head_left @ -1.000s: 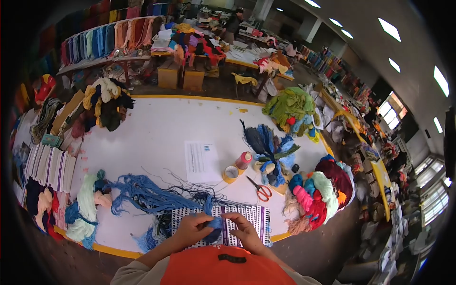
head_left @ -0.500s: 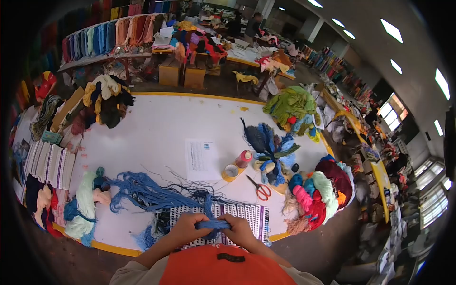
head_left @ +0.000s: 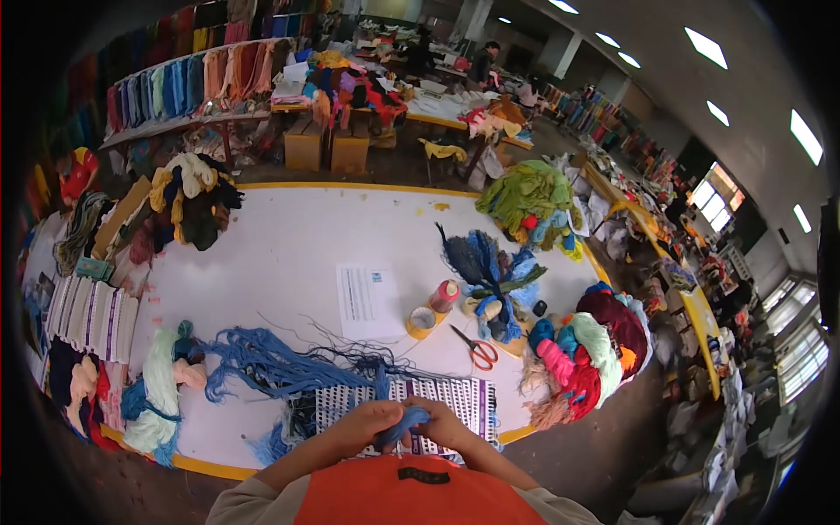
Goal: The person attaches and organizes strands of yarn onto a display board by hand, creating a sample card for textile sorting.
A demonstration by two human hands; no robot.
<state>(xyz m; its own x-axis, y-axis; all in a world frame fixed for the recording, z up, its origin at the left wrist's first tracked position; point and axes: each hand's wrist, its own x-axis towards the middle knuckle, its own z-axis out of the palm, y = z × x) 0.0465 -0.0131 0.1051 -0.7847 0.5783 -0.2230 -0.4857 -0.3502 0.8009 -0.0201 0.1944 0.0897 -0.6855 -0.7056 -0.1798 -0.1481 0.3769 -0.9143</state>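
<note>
My left hand (head_left: 374,422) and right hand (head_left: 440,423) are both closed on the blue yarn (head_left: 406,425) above the white-and-purple strips (head_left: 464,401), evidently to keep its strands gathered. Scissors (head_left: 473,343) lie just beyond the strips, presumably for easy reach.

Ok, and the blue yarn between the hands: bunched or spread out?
Bunched: the blue yarn shows as one compact bundle between the left hand and right hand, its strands lying together.

I see card (head_left: 464,402) at near table (head_left: 289,219) edge, yarn (head_left: 254,354) left, scissors (head_left: 473,345) behind right end, sheet (head_left: 360,302) behind card, spool (head_left: 444,296) right of sheet.
</note>
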